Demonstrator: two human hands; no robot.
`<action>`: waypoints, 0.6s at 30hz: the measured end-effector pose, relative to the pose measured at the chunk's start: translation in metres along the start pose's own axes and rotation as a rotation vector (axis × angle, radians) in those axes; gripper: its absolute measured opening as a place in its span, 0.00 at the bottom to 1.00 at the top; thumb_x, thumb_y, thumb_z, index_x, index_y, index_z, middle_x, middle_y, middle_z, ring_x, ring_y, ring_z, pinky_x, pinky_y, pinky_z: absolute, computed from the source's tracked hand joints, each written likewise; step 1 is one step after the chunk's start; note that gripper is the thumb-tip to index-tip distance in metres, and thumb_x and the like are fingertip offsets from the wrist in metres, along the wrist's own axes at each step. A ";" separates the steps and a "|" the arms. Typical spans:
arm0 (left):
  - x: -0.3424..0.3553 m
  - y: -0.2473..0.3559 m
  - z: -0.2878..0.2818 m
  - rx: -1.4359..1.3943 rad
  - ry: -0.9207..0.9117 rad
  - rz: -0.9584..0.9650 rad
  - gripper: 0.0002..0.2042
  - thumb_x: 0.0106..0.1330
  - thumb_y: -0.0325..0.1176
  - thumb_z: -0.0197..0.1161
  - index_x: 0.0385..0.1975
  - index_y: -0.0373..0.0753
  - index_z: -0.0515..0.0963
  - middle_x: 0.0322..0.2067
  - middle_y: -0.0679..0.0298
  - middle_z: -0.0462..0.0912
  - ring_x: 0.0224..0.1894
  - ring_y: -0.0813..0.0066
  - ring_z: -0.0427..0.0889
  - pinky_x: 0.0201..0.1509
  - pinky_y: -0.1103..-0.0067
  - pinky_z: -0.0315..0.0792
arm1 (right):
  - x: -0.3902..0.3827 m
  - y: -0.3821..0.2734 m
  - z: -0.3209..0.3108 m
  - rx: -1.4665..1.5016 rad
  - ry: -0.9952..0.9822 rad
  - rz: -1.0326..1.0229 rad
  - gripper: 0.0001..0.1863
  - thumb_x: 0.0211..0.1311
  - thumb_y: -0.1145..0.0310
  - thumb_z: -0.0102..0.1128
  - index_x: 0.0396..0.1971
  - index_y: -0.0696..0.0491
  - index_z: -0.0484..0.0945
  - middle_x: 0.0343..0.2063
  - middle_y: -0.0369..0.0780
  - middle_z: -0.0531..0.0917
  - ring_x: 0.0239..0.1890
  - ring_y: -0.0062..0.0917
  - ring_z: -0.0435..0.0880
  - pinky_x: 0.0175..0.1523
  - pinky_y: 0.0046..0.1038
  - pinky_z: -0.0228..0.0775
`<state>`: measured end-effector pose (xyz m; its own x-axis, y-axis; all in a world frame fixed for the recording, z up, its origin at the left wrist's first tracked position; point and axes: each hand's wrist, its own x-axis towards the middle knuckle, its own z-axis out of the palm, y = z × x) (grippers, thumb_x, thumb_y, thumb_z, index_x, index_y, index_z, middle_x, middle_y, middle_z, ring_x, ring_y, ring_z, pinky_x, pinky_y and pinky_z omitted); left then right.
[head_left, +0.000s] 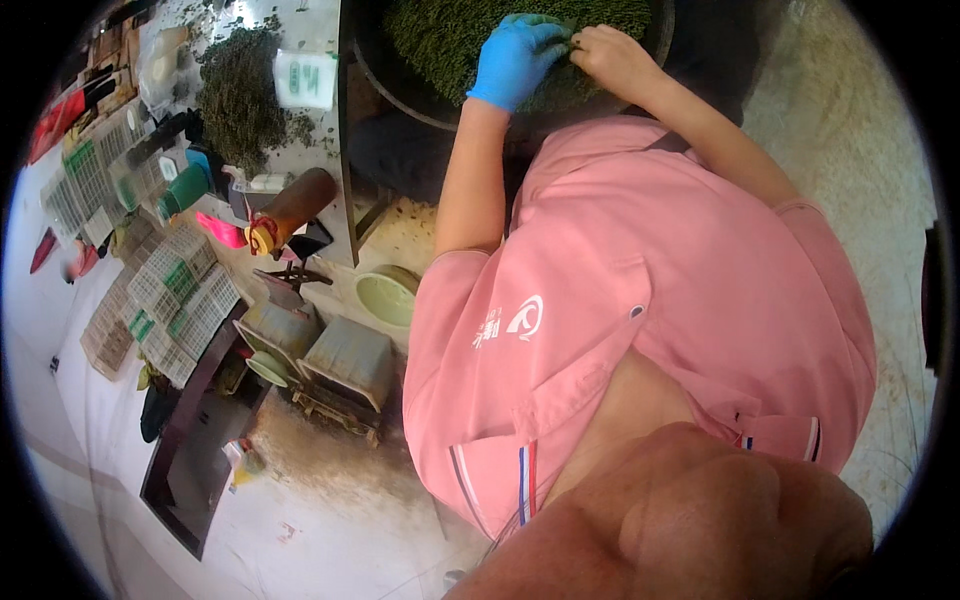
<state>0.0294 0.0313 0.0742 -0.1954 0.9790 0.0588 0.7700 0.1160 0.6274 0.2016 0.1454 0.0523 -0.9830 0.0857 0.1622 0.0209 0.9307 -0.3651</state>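
A wide dark round pan (385, 85) at the top holds a heap of small green plant material (440, 35). Over it, my left hand (515, 62), in a blue glove, has its fingers curled and pinched; what they hold is too small to make out. My bare right hand (615, 62) meets it at the fingertips, pinched on a small green piece (568, 28).
Left, a metal table (328, 130) bears dried plants (240, 95), a white packet (305, 78), a brown bottle (305, 200) and a green cup (182, 190). Below are plastic baskets (170, 300), a pale green basin (385, 295) and grey containers (345, 365).
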 end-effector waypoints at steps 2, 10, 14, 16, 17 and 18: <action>-0.003 0.008 -0.008 -0.217 0.114 -0.060 0.13 0.55 0.33 0.72 0.42 0.46 0.86 0.41 0.61 0.86 0.48 0.61 0.81 0.53 0.67 0.76 | -0.002 0.005 0.001 -0.014 0.020 0.023 0.06 0.49 0.72 0.59 0.29 0.54 0.81 0.36 0.39 0.80 0.43 0.29 0.79 0.51 0.30 0.71; -0.028 0.019 -0.005 -0.136 0.323 -0.206 0.23 0.51 0.35 0.76 0.50 0.42 0.82 0.48 0.58 0.82 0.53 0.60 0.78 0.58 0.70 0.72 | 0.001 0.009 0.000 0.043 0.034 0.051 0.03 0.55 0.72 0.59 0.27 0.54 0.79 0.34 0.37 0.79 0.42 0.30 0.79 0.50 0.30 0.71; -0.025 0.006 -0.009 -0.360 0.285 -0.410 0.23 0.55 0.41 0.74 0.48 0.36 0.81 0.43 0.51 0.84 0.46 0.56 0.84 0.52 0.68 0.76 | 0.002 0.007 -0.001 0.063 0.046 0.006 0.03 0.55 0.72 0.57 0.29 0.54 0.79 0.35 0.37 0.79 0.42 0.30 0.79 0.50 0.30 0.71; -0.021 -0.014 0.005 -0.074 -0.105 -0.522 0.22 0.58 0.45 0.73 0.47 0.37 0.83 0.43 0.51 0.86 0.45 0.56 0.85 0.51 0.68 0.77 | 0.007 0.000 -0.008 0.080 0.036 -0.066 0.04 0.56 0.73 0.57 0.30 0.54 0.78 0.35 0.37 0.79 0.42 0.31 0.79 0.50 0.30 0.71; -0.003 -0.002 0.000 0.171 -0.295 -0.612 0.21 0.59 0.48 0.70 0.44 0.39 0.85 0.39 0.49 0.86 0.43 0.52 0.85 0.49 0.68 0.78 | 0.010 -0.005 -0.009 0.114 0.051 -0.082 0.03 0.52 0.74 0.56 0.27 0.55 0.78 0.35 0.42 0.80 0.44 0.36 0.80 0.50 0.34 0.72; 0.000 0.000 0.000 0.151 -0.331 -0.620 0.20 0.59 0.48 0.70 0.44 0.40 0.85 0.39 0.49 0.86 0.42 0.51 0.85 0.49 0.68 0.78 | 0.008 -0.009 -0.006 0.144 0.049 -0.057 0.04 0.51 0.73 0.57 0.27 0.55 0.78 0.36 0.42 0.80 0.44 0.37 0.80 0.50 0.35 0.72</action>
<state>0.0289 0.0313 0.0743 -0.4479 0.7223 -0.5270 0.6573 0.6656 0.3535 0.1942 0.1403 0.0621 -0.9717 0.0549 0.2297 -0.0642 0.8745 -0.4807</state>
